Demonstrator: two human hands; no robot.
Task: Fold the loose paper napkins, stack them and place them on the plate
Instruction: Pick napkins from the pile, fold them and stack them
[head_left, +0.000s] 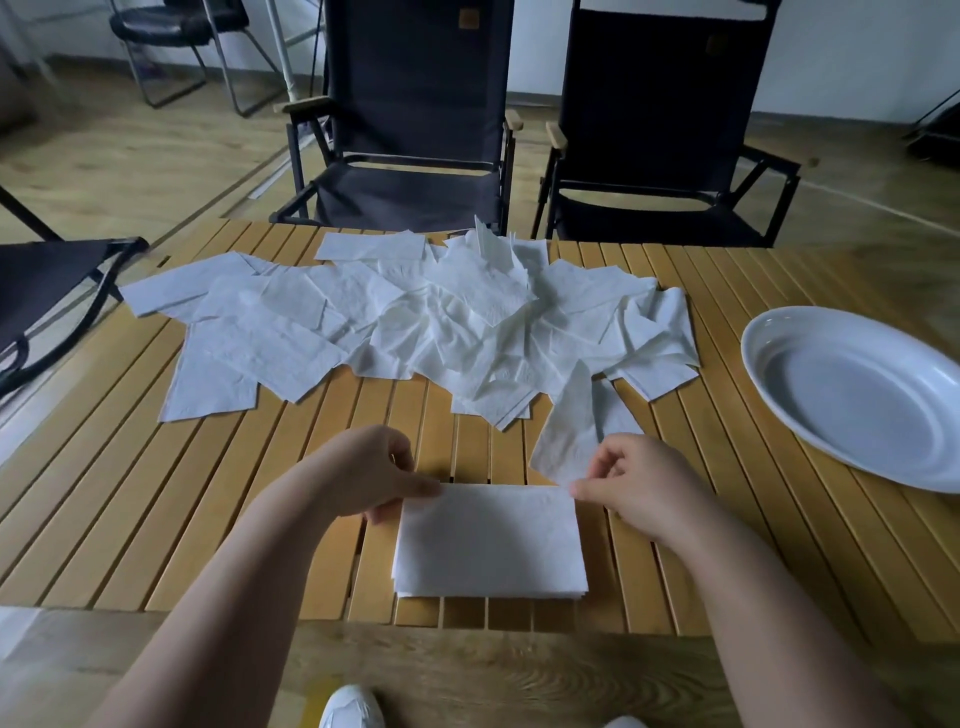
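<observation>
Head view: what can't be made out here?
- plate: right part cut off by the frame edge.
- folded stack: sheet count, edges too fine.
- loose napkins: number, they overlap.
- right hand: whether its grip also takes the upturned napkin, fingers cover it.

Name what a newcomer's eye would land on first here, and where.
A sprawl of loose napkins covers the far half of the table. Nearer, the left hand and right hand pinch the far corners of a folded stack; a white plate sits at the right.
</observation>
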